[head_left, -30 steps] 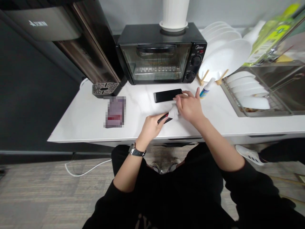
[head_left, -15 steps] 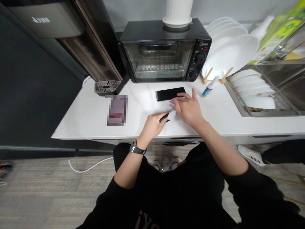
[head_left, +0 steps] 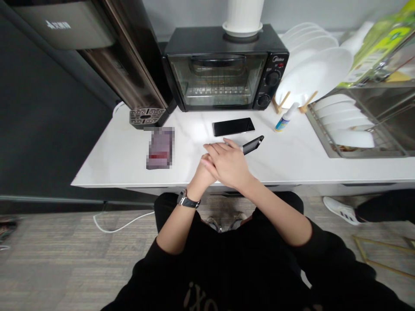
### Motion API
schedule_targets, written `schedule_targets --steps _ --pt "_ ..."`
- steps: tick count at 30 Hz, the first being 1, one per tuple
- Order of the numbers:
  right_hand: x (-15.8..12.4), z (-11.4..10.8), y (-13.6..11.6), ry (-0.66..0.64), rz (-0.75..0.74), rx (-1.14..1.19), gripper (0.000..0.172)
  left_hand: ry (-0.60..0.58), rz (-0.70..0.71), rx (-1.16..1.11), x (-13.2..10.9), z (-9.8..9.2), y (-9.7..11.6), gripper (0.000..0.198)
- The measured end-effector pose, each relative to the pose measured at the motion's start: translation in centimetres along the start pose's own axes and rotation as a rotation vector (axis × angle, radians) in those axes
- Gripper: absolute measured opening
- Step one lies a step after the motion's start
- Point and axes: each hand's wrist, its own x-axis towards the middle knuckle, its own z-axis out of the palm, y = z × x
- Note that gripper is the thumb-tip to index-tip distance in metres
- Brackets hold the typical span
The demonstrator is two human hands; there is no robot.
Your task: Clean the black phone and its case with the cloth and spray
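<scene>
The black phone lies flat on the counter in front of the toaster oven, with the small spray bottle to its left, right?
No. The head view shows the small spray bottle to the right of the black phone. The phone does lie flat on the counter in front of the toaster oven.

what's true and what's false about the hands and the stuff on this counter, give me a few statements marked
A black phone lies flat on the counter in front of the toaster oven. True.
The right hand lies across the left hand. True.
A dark slim device sticks out from the hands towards the sink side. True.
The small spray bottle stands left of the black phone. False: it is to the phone's right, near the white plates.
The watch is on the right wrist. False: it is on the left wrist.
</scene>
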Motion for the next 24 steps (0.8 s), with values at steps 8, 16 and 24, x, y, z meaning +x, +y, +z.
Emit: schedule_targets --steps 8,16,24 --pt "-1.0 -1.6 6.5 -0.03 0.09 -0.04 0.056 0.009 0.035 -0.127 0.0 -0.7 1.3 0.024" --pt "-1.2 -1.4 7.3 0.066 0.236 -0.067 0.056 0.025 0.053 -0.171 0.2 -0.8 1.8 0.026" --pt "0.0 -0.1 0.3 -0.018 0.023 -0.028 0.044 0.024 0.003 0.037 -0.3 -0.4 0.2 0.016"
